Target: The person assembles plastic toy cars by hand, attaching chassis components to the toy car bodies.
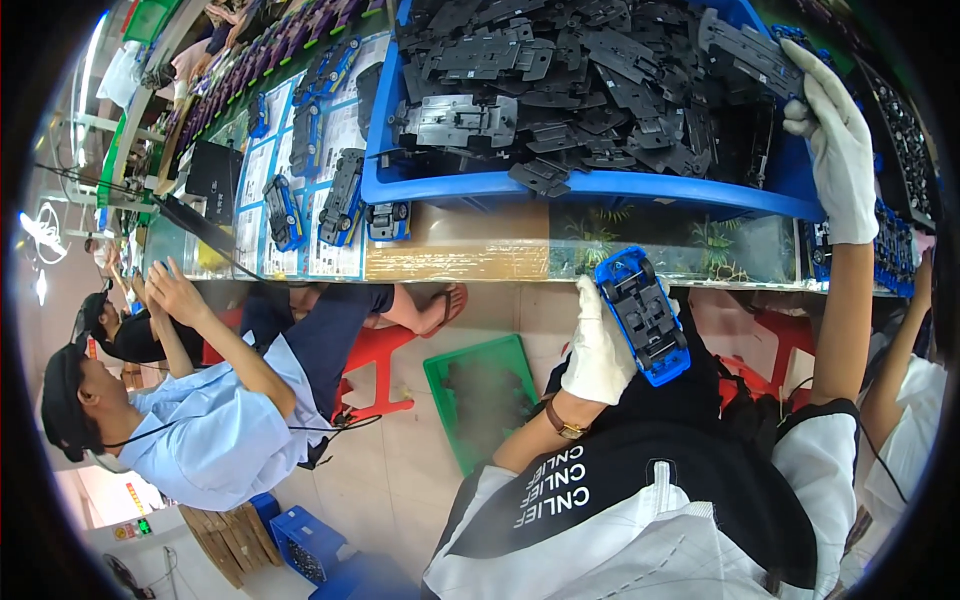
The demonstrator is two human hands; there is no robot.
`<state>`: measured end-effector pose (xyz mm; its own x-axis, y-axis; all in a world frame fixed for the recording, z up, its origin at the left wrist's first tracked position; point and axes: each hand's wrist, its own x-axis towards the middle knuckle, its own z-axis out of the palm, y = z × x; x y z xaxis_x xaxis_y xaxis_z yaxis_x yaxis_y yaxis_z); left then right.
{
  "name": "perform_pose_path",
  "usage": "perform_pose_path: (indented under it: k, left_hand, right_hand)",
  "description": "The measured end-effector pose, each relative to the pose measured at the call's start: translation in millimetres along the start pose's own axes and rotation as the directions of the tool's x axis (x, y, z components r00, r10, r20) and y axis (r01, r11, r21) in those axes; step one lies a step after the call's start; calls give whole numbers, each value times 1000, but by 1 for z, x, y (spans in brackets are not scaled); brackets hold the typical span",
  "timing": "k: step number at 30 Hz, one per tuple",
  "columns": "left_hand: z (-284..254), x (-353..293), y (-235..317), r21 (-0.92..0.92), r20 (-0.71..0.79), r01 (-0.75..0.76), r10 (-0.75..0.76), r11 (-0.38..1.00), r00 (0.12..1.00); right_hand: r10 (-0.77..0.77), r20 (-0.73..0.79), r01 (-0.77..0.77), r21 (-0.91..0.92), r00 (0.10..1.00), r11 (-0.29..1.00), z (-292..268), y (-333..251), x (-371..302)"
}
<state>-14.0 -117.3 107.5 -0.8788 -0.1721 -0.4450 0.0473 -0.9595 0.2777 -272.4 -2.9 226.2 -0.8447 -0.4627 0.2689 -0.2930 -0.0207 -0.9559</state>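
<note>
My left hand [600, 350], in a white glove with a watch at the wrist, grips a blue toy car [645, 315] by its side. The car's black underside with its wheels faces up, just off the table's near edge. Out to the right, my gloved right hand [842, 150] pinches the end of a black plastic car chassis plate [748, 52] above the right side of a blue bin [600, 188]. Loose black chassis plates [620, 95] fill the bin in a heap. One grey-black plate [460, 122] lies on top at its left.
Several blue toy cars [283, 212] stand on printed sheets left of the bin. More cars [893, 250] line the right. A co-worker in a light blue shirt [225, 430] sits at the left by a red stool [378, 370]. A green tray [485, 400] lies on the floor.
</note>
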Motion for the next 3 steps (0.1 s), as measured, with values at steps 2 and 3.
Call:
perform_pose_path:
  k: [2,3]
  left_hand:
    - [0,1,-4,5,7,4,-4,1000,1000]
    - [-3,2,-4,15,9,15,-15,1000,1000]
  right_hand:
    - [21,82,-18,-32,996,999,5,0,0]
    - [23,84,-20,-29,996,999,5,1,-1]
